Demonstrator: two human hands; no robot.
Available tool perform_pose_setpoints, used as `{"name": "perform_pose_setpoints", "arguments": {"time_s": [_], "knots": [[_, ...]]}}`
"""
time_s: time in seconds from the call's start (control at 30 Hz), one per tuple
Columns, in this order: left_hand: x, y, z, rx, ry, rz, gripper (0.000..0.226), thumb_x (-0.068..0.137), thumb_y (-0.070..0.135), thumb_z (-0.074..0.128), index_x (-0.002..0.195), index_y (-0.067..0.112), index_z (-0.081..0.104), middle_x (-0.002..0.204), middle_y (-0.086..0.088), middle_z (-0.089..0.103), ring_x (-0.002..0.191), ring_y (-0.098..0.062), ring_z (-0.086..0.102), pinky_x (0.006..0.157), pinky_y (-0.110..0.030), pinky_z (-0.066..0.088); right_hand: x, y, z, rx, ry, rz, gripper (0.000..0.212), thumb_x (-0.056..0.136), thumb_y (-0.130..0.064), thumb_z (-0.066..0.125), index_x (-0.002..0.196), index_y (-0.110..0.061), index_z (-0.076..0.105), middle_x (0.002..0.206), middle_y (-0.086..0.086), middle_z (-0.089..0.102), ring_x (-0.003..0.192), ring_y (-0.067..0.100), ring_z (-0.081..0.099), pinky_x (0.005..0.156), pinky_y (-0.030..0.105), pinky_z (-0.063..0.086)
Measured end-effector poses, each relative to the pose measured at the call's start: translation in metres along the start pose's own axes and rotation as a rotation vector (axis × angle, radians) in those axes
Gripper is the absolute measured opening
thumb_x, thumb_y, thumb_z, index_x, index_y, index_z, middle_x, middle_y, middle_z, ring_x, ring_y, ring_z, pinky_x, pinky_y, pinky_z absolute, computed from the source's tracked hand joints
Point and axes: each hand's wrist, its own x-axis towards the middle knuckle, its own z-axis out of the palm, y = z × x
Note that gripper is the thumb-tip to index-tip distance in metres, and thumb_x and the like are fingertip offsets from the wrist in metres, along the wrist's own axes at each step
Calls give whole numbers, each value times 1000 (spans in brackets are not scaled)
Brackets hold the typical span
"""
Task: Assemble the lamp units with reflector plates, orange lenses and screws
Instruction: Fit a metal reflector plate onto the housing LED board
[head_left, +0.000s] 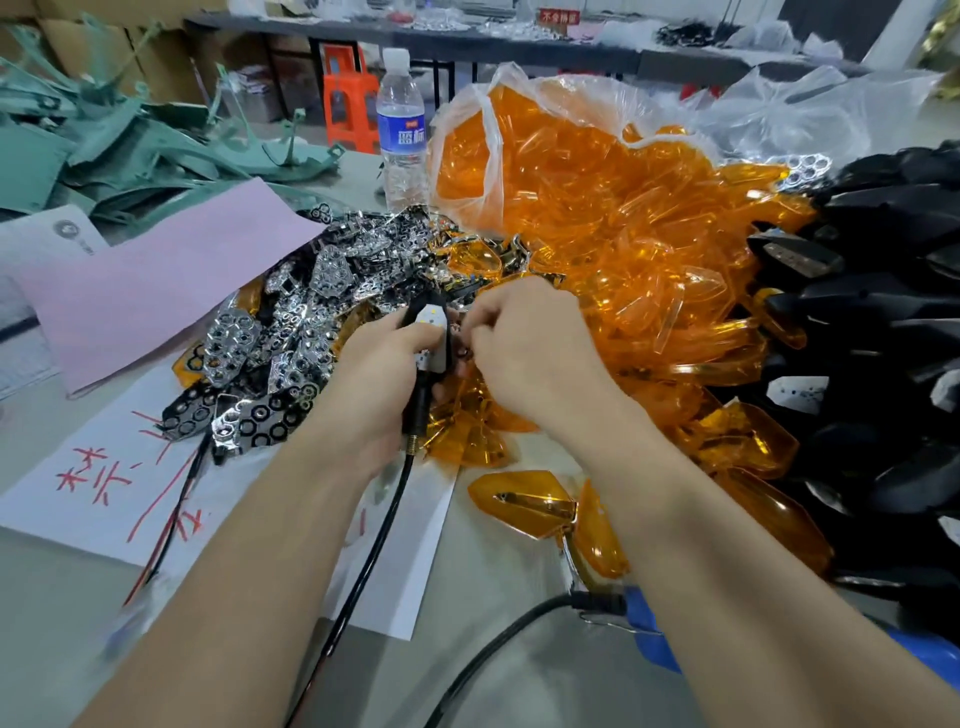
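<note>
left hand grips lamp unit by its stem, right hand curls at its rim, pinch unclear; likely light, rigid, so hold housing sides

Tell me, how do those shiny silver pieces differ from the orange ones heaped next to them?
The reflector plates are opaque, mirror-bright and flat, dotted with round cells; the orange lenses are see-through, smooth and bulged like shells. The plates make the smaller heap, loose on the table; the lenses make a far larger heap, spilling from a clear bag. Both have a similar pointed outline.
</note>
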Motion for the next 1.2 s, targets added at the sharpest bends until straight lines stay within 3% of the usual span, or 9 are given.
{"name": "perform_pose_setpoints", "arguments": {"time_s": [0.07,0.13,0.23,0.47,0.63,0.77,1.0,1.1,1.2], "knots": [[3,2,-5,0,113,31,23,98,3,47,100,9,69,78,-7,68,57,-15,61,43,-23,41,22,-6,13,45,-20,-21,26,90,-8,63,77,-29,72,88,0,74,62,12,61,46,17,40],[8,5,-12,-87,220,41,20,99,3,44,101,6,64,80,-7,67,55,-13,62,41,-21,41,38,-7,25,20,-53,-68,19,94,-14,65,105,-27,74,110,3,73,86,18,67,65,21,47],[13,9,-20,-203,258,21,24,100,4,42,115,-3,59,80,-11,65,50,-14,61,38,-20,39,50,-7,36,-289,-189,-157,42,90,-29,75,130,-24,62,127,7,66,114,30,60,85,35,50],[10,10,-19,-177,275,8,22,97,5,44,105,-4,62,78,-11,66,50,-15,61,38,-20,38,45,3,27,-87,-24,-85,17,86,-19,78,87,-30,65,102,0,69,87,22,66,73,34,56],[4,9,-13,-168,209,5,23,99,6,43,105,3,65,82,-11,70,55,-17,63,41,-22,42,27,12,-3,143,58,10,17,95,-16,66,87,-29,59,87,-1,70,64,15,65,52,30,48],[-7,8,6,-230,14,-21,36,102,7,38,115,5,71,83,-10,71,63,-17,65,45,-24,46,-20,19,-36,661,29,83,16,92,-7,64,96,-22,66,74,7,76,53,15,63,48,25,47],[-39,-3,48,-238,-278,-68,37,102,1,39,112,3,74,88,-12,72,74,-19,69,65,-30,59,-84,55,-50,989,213,216,24,83,1,62,83,-18,77,64,-3,65,56,5,56,49,16,44],[-46,-5,57,-236,-329,-70,37,103,-1,39,114,4,73,91,-13,73,82,-23,72,71,-31,61,-93,65,-50,1117,216,263,19,75,-7,53,68,-14,70,75,1,66,73,15,61,57,25,50],[-51,-7,62,-274,-366,-70,38,102,1,42,109,7,79,103,-14,77,97,-26,76,80,-34,62,-97,65,-46,1129,151,236,19,72,-3,48,63,-12,62,81,14,66,80,31,61,71,53,59]]}}
